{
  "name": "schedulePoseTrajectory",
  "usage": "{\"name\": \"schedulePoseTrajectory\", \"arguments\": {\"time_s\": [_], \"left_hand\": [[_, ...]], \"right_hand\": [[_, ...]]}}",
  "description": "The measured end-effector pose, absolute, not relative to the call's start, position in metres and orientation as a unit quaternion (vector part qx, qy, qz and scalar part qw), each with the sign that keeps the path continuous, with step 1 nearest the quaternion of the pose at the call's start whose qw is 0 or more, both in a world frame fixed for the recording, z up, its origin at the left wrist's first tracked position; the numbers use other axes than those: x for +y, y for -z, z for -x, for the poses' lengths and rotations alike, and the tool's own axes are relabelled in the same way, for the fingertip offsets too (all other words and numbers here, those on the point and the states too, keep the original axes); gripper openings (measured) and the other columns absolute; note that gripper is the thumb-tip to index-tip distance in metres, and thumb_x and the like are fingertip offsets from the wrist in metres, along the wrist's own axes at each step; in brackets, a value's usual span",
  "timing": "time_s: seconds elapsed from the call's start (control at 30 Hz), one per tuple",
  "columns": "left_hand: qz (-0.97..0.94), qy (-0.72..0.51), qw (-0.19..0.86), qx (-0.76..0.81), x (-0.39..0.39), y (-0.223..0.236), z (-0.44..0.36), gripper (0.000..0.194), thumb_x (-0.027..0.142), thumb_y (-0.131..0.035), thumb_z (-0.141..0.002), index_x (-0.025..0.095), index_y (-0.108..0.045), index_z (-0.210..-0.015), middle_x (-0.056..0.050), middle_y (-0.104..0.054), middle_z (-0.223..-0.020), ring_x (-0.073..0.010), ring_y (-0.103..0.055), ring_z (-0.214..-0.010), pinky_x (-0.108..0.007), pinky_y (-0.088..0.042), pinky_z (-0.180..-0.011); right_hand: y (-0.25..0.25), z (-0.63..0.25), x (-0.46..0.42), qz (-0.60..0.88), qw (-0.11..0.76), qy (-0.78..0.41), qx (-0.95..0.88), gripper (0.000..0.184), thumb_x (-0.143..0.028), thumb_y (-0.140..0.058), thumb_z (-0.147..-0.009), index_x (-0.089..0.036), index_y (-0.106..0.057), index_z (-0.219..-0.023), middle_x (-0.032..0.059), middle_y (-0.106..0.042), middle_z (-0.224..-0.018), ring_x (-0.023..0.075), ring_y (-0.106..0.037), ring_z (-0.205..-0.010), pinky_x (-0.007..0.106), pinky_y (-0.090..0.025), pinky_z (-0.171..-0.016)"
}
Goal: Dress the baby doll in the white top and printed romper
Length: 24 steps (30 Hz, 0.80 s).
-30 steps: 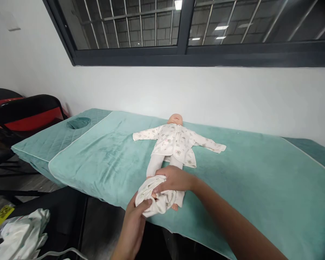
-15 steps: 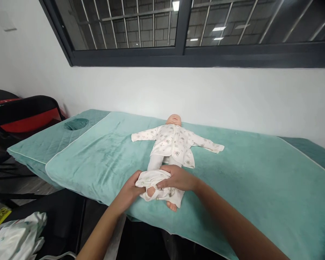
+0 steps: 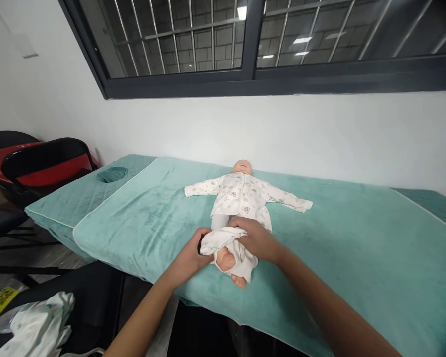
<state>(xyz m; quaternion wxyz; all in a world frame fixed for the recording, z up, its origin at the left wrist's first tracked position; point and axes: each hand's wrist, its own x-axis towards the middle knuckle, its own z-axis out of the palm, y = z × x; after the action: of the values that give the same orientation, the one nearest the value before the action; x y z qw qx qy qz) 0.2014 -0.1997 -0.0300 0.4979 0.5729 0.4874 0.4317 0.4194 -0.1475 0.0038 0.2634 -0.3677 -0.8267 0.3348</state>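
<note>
**Bunched white printed cloth garment [image 3: 216, 239] at the feet of a peach plastic baby doll [image 3: 242, 166]**

More of one bare foot [image 3: 226, 259] shows through its opening than a moment ago, suggesting it is passing through. On either side of that foot, the left hand [image 3: 192, 255] and right hand [image 3: 259, 239] grasp cloth between their fingers, forearms angling inward. The doll lies face-up on a teal plush-covered bed [image 3: 330, 248].

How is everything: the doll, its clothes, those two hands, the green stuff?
Doll: lying on its back
Printed shirt: worn, sleeves spread
White garment: bunched low on the doll
Left hand: gripping the white garment
Right hand: gripping it too
Green cover: spread out, slightly wrinkled
Cloth pile: crumpled
</note>
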Motion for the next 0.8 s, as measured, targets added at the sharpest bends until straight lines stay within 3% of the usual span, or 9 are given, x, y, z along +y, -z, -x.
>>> {"name": "schedulePoseTrajectory", "arguments": {"time_s": [0.17, 0.33, 0.43, 0.63, 0.8], "left_hand": [[-0.593, -0.463, 0.406, 0.519, -0.196, 0.049, -0.211, 0.041, 0.02, -0.068, -0.071, 0.021, -0.058, -0.111, -0.004, -0.065, -0.101, -0.021, -0.058, -0.09, -0.031, -0.044, -0.082], [-0.642, -0.446, 0.33, 0.53, -0.194, 0.062, -0.212, 0.025, 0.02, -0.057, -0.078, 0.02, -0.058, -0.102, -0.003, -0.061, -0.095, -0.0196, -0.057, -0.087, -0.031, -0.044, -0.079], [-0.665, -0.428, 0.291, 0.538, -0.19, 0.062, -0.21, 0.025, 0.018, -0.054, -0.077, 0.02, -0.058, -0.102, -0.004, -0.06, -0.095, -0.0199, -0.057, -0.087, -0.031, -0.044, -0.078], [-0.602, -0.439, 0.356, 0.564, -0.174, 0.05, -0.201, 0.028, 0.013, -0.054, -0.069, 0.019, -0.056, -0.097, 0.001, -0.062, -0.087, -0.0159, -0.055, -0.078, -0.026, -0.043, -0.071], [-0.611, -0.413, 0.424, 0.527, -0.17, 0.048, -0.198, 0.032, 0.022, -0.065, -0.068, 0.018, -0.054, -0.097, 0.0, -0.061, -0.088, -0.0171, -0.056, -0.08, -0.026, -0.044, -0.069]], "right_hand": [[0.009, -0.412, -0.151, 0.385, 0.247, -0.28, -0.844, 0.022, -0.007, -0.041, -0.077, -0.021, -0.054, -0.089, -0.0016, -0.06, -0.087, 0.0139, -0.053, -0.08, 0.024, -0.036, -0.07], [0.015, -0.399, -0.151, 0.433, 0.259, -0.179, -0.845, 0.029, -0.001, -0.038, -0.07, -0.02, -0.05, -0.089, 0.0017, -0.056, -0.094, 0.0146, -0.051, -0.084, 0.025, -0.034, -0.069], [0.015, -0.394, -0.15, 0.465, 0.251, -0.15, -0.836, 0.027, -0.002, -0.039, -0.071, -0.02, -0.05, -0.088, 0.0027, -0.056, -0.095, 0.0154, -0.051, -0.084, 0.026, -0.033, -0.068], [0.013, -0.394, -0.149, 0.474, 0.231, -0.194, -0.827, 0.012, -0.012, -0.046, -0.078, -0.02, -0.05, -0.086, 0.0002, -0.058, -0.088, 0.0154, -0.052, -0.081, 0.025, -0.033, -0.069], [0.011, -0.391, -0.138, 0.465, 0.197, -0.158, -0.848, 0.016, -0.009, -0.042, -0.079, -0.019, -0.05, -0.088, 0.0028, -0.059, -0.091, 0.0164, -0.052, -0.083, 0.026, -0.032, -0.069]]}}
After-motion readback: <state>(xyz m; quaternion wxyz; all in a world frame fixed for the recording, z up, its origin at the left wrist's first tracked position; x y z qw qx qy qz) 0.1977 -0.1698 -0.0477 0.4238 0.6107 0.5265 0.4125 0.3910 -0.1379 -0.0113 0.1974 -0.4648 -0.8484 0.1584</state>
